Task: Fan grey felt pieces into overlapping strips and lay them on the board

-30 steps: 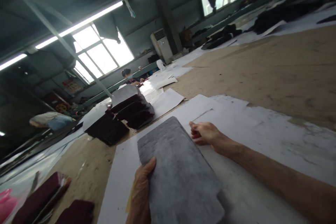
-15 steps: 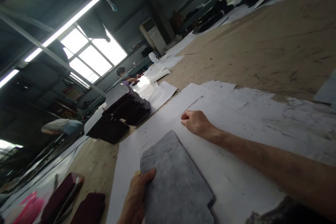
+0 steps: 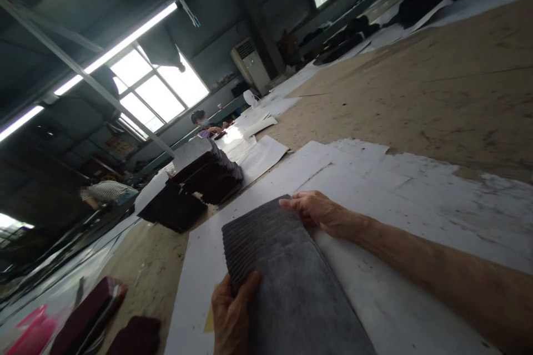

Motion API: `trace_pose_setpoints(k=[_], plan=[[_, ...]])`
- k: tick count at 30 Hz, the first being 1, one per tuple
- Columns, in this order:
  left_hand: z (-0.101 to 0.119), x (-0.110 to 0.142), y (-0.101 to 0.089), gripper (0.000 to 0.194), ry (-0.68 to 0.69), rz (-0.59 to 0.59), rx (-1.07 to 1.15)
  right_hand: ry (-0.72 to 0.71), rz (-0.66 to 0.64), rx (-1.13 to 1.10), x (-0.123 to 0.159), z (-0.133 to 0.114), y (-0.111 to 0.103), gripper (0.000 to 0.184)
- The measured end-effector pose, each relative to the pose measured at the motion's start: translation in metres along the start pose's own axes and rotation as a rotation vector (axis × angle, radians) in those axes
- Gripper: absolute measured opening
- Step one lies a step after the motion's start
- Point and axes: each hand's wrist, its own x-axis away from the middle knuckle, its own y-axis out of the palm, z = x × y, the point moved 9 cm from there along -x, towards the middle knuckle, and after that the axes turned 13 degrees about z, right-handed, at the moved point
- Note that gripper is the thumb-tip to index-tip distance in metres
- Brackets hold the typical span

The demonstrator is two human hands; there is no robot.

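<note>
A stack of grey cut fabric pieces (image 3: 287,272) lies at the front over white paper, its far end fanned into many thin layers. My left hand (image 3: 235,313) grips the stack's left edge, thumb on top and fingers below. At the far right corner my right hand (image 3: 318,212) pinches the layers between thumb and fingers. The near end of the stack runs out of view. A small yellow piece (image 3: 209,319) shows beside my left hand; what it is I cannot tell.
White paper sheets (image 3: 358,177) cover part of the long tan table (image 3: 416,83). Ahead left stand dark fabric stacks (image 3: 208,172). Maroon bundles (image 3: 85,316) and a pink object (image 3: 35,333) lie at lower left. One person (image 3: 206,125) sits far down the table; another (image 3: 110,191) bends over at left.
My right hand has come left and closed on the stack's far right corner. The stack's far end, smooth before, now shows fanned layers. The view has shifted slightly.
</note>
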Motion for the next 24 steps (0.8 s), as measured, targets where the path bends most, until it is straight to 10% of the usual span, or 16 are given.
trace_pose_setpoints(k=[7, 19, 24], plan=[[0.000, -0.010, 0.017, 0.044, -0.106, 0.006, 0.197, 0.138, -0.220, -0.092, 0.023, 0.007, 0.022, 0.031], [0.003, -0.021, 0.038, 0.044, -0.278, -0.262, 0.575, -0.248, -0.118, -0.057, 0.027, -0.013, 0.022, 0.038], [0.005, -0.029, 0.022, 0.036, -0.049, -0.040, 0.271, 0.096, -0.246, -0.187, 0.038, 0.005, 0.039, 0.047]])
